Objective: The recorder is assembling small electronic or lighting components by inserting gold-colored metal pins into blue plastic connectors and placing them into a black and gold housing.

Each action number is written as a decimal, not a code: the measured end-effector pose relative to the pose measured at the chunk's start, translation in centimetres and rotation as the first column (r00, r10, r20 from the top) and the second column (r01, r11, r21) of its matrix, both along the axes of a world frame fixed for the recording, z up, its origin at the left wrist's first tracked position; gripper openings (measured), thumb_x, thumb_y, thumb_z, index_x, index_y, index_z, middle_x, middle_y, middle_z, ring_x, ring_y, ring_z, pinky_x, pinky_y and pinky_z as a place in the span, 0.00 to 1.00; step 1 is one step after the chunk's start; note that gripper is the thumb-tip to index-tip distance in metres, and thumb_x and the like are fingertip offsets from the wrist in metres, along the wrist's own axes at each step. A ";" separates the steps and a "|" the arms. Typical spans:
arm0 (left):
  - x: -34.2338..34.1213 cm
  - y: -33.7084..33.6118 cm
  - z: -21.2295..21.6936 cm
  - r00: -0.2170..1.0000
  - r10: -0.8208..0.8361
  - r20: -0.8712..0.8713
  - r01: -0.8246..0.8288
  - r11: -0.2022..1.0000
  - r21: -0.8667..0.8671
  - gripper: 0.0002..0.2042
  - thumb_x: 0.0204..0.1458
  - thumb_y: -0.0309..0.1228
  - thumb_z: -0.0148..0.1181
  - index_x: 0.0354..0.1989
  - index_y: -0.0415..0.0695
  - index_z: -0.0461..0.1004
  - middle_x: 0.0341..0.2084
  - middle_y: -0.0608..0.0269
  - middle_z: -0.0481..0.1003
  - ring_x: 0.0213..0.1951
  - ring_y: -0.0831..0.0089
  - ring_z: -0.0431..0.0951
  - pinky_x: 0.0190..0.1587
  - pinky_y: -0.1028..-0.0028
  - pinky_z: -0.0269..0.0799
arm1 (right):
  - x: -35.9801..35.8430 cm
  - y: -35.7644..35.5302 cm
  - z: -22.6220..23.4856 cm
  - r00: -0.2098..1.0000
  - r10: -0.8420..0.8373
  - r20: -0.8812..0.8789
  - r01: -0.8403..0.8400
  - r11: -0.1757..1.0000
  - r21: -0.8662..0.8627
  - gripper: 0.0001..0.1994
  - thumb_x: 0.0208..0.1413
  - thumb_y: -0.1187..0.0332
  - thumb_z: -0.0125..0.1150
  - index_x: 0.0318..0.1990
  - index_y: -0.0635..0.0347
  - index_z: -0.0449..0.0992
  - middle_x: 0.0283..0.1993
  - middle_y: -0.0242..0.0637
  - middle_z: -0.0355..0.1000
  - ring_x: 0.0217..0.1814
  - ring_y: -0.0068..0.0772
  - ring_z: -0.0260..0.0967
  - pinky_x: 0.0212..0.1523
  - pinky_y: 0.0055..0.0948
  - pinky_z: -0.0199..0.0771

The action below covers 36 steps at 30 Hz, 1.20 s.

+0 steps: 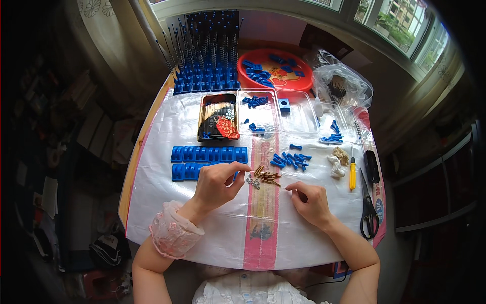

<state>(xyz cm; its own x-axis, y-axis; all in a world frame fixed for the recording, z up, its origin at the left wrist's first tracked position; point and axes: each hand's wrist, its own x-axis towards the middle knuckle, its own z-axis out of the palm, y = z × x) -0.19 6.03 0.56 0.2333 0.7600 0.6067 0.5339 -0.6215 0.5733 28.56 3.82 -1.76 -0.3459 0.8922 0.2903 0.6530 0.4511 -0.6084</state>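
Note:
My left hand (217, 183) hovers by the pile of small metal nuts (255, 183), its index finger stretched out and its thumb slightly apart below. No object shows between those fingertips. Beside the nuts lie several brass-coloured pins (268, 176), loosely heaped on the pink strip of the sheet. My right hand (310, 201) is just right of the pins, fingers loosely bent and index finger pointing at them, with nothing visible in it. Two rows of blue plastic blocks (208, 154) stand behind my left hand, which partly hides the nearer row. Small blue plastic pieces (291, 160) lie scattered beyond the pins.
Farther back are a black tray (218, 117) of small parts, clear plastic boxes (296, 119), a red basin (276, 66) and a rack of blue blocks with upright springs and rods (207, 66). At right lie a yellow screwdriver (353, 175), scissors (369, 215) and a plastic bag (349, 83).

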 end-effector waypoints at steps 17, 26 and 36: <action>0.0 0.0 0.2 0.999 0.009 -0.042 -0.011 0.999 -0.037 0.08 0.50 0.20 0.65 0.37 0.45 0.84 0.13 0.67 0.71 0.14 0.77 0.69 0.19 0.74 0.63 | 0.1 0.1 -0.3 0.998 0.044 -0.051 -0.043 0.999 0.026 0.09 0.53 0.77 0.62 0.40 0.55 0.84 0.22 0.37 0.75 0.21 0.30 0.73 0.26 0.30 0.70; 0.0 -0.1 0.0 0.999 0.040 -0.010 -0.041 0.998 -0.041 0.10 0.51 0.18 0.65 0.39 0.47 0.83 0.12 0.68 0.66 0.13 0.77 0.65 0.18 0.73 0.61 | 0.5 0.1 -0.1 0.997 0.063 -0.052 -0.064 0.998 -0.010 0.05 0.51 0.75 0.64 0.35 0.54 0.83 0.23 0.37 0.77 0.23 0.34 0.76 0.26 0.32 0.73; -0.3 0.1 -0.3 1.000 0.009 0.016 -0.010 0.999 0.040 0.16 0.47 0.09 0.61 0.39 0.45 0.83 0.24 0.63 0.69 0.27 0.71 0.73 0.26 0.72 0.69 | 0.2 0.1 0.0 0.993 0.048 -0.107 -0.051 0.998 -0.026 0.07 0.50 0.78 0.63 0.35 0.57 0.83 0.25 0.39 0.78 0.23 0.32 0.75 0.27 0.31 0.73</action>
<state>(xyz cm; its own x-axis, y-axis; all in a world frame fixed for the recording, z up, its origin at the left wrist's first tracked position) -0.50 6.14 0.30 0.2164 0.7371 0.6402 0.5312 -0.6391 0.5562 28.75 3.92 -1.75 -0.3587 0.8833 0.3020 0.5613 0.4626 -0.6862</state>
